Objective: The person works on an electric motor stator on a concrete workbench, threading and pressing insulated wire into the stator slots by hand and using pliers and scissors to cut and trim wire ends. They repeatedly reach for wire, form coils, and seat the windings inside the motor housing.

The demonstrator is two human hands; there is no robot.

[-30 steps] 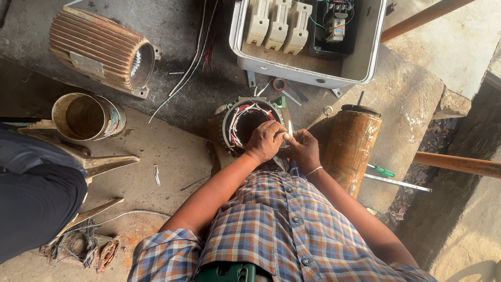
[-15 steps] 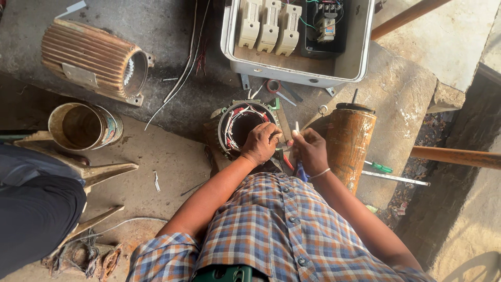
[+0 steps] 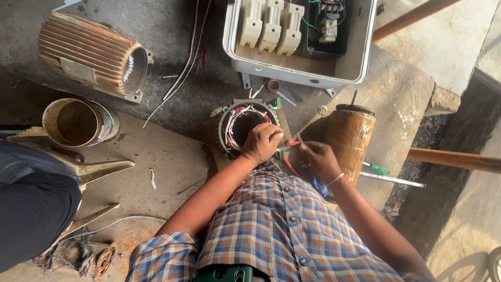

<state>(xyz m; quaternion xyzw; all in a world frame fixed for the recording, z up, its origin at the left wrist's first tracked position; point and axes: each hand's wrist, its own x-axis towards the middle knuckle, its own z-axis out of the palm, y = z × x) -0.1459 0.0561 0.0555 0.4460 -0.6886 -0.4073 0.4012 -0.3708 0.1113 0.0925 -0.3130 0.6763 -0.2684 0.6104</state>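
A round motor stator (image 3: pixel 245 122) with red and white winding wires stands on end on the concrete floor in front of me. My left hand (image 3: pixel 262 143) rests on its near rim, fingers curled over the edge and pinching something small that I cannot make out. My right hand (image 3: pixel 318 159) is just right of the stator, closed on a thin pale stick or wire whose tip points up toward the left hand. A red-handled tool (image 3: pixel 290 143) lies between the two hands.
A grey open switch box (image 3: pixel 300 39) lies behind the stator. A ribbed motor casing (image 3: pixel 94 57) lies at the far left, a tin can (image 3: pixel 81 122) below it. A brown cylinder (image 3: pixel 349 141) stands to the right, a green screwdriver (image 3: pixel 377 168) beside it. Another person's dark-clothed leg (image 3: pixel 31 214) is at left.
The view shifted slightly. My left hand slid down the stator's near rim and my right hand drew a little away to the right, still holding the thin piece.
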